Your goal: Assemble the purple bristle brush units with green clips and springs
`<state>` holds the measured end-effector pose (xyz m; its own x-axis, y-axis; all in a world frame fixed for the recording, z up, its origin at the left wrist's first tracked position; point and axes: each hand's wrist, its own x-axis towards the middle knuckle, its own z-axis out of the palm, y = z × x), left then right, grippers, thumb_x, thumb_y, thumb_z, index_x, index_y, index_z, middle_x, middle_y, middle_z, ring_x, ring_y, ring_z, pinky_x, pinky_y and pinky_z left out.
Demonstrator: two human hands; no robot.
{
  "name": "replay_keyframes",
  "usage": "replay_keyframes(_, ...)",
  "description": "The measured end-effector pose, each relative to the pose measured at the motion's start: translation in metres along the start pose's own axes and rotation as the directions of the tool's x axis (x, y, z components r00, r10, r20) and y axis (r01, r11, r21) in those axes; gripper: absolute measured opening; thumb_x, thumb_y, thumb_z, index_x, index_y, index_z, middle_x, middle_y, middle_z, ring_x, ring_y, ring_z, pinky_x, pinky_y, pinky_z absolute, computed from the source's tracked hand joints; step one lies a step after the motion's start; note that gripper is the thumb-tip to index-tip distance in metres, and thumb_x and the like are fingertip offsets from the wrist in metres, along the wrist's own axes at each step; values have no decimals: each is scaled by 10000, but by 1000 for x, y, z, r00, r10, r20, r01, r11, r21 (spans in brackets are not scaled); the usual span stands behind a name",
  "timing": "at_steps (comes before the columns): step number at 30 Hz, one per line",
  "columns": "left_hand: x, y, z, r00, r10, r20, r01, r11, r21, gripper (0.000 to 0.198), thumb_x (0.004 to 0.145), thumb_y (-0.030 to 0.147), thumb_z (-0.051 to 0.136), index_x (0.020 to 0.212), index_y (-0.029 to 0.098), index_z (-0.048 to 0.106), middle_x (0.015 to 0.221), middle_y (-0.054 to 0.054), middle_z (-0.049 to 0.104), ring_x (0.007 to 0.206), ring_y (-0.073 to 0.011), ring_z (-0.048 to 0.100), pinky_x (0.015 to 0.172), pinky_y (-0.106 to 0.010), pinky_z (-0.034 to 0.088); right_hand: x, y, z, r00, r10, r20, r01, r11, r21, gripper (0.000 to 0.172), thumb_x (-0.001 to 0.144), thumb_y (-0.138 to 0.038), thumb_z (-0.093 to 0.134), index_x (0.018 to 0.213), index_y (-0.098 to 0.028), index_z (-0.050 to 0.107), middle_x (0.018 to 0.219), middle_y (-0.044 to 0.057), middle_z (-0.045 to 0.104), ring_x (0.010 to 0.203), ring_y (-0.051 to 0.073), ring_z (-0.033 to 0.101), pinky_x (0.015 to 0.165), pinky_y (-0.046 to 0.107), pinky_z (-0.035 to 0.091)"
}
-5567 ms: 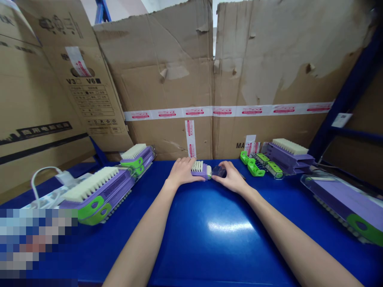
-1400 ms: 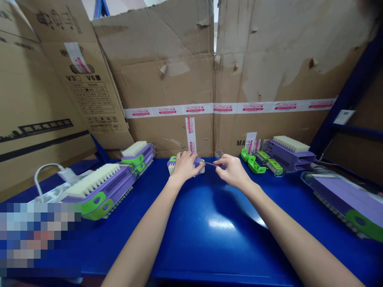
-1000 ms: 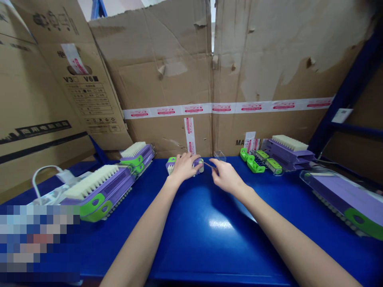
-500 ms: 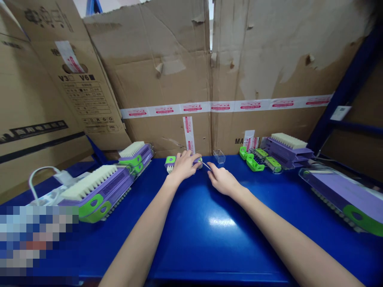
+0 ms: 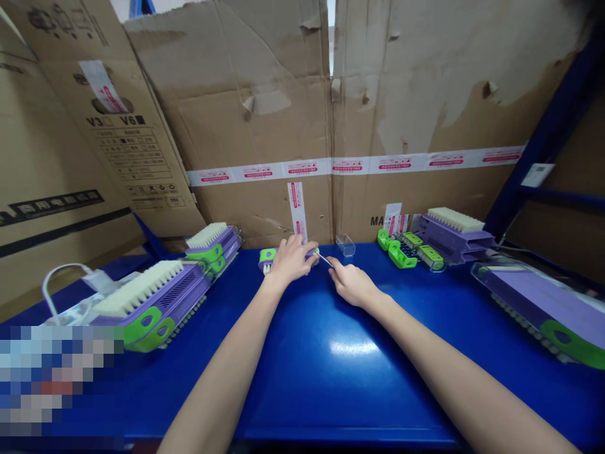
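My left hand (image 5: 289, 258) is closed over a small purple and green brush (image 5: 267, 257) lying on the blue table (image 5: 340, 353) near the cardboard wall. My right hand (image 5: 350, 284) pinches a thin metal pin (image 5: 324, 259) whose tip points at the right end of the brush. A small clear plastic box (image 5: 345, 244) stands just behind my right hand.
Stacks of purple and green brushes (image 5: 155, 296) lie at the left, more brushes (image 5: 454, 230) and green parts (image 5: 399, 254) at the back right. A long purple brush tray (image 5: 543, 302) lies at the right edge. Cardboard sheets (image 5: 265, 113) wall the back. A white cable (image 5: 61, 277) lies at the left.
The clear box has left my right hand and stands on the table. My right hand took the thin pin and brought it to the end of the brush, which my left hand turned over.
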<state>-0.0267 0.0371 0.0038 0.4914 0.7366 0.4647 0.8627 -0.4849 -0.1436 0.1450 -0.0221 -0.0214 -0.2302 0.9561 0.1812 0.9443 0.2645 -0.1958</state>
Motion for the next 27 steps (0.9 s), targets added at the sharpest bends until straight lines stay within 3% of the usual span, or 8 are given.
replay_keyframes(6,1,-1,-2,1000,18,13,-17,999,-35,328,881,435,489,1152,298,612,1045,-84,585,1027,-264,525,846,-394,397,0,2,-4,1000,-26,-17,26,999,-45,449,965,-319,261,1381,-193,374,992,136,695,911,276,671,712,326,455)
replay_keyframes(13,4,-3,-7,998,-23,58,34,978,-205,279,817,406,574,1041,241,595,1068,-40,657,1032,-243,575,862,-366,423,-2,6,-14,988,-53,-148,49,998,-27,421,967,-349,286,1338,-234,448,1021,92,699,924,233,665,756,304,453)
replay_keyframes(17,6,-4,-8,995,-21,102,47,964,-261,250,809,378,579,1029,264,610,1048,-13,684,991,-220,614,841,-330,444,-1,4,-13,995,-43,-86,39,998,-55,393,970,-339,273,1267,-230,505,1033,101,692,934,240,660,751,307,451)
replay_keyframes(27,4,-1,-14,987,-34,155,69,972,-224,348,843,404,521,1156,295,630,1158,-15,663,1084,-234,591,917,-353,443,-3,-2,-8,1000,-6,15,7,993,-114,440,986,-351,171,1351,-219,379,1015,126,686,914,254,666,737,320,444)
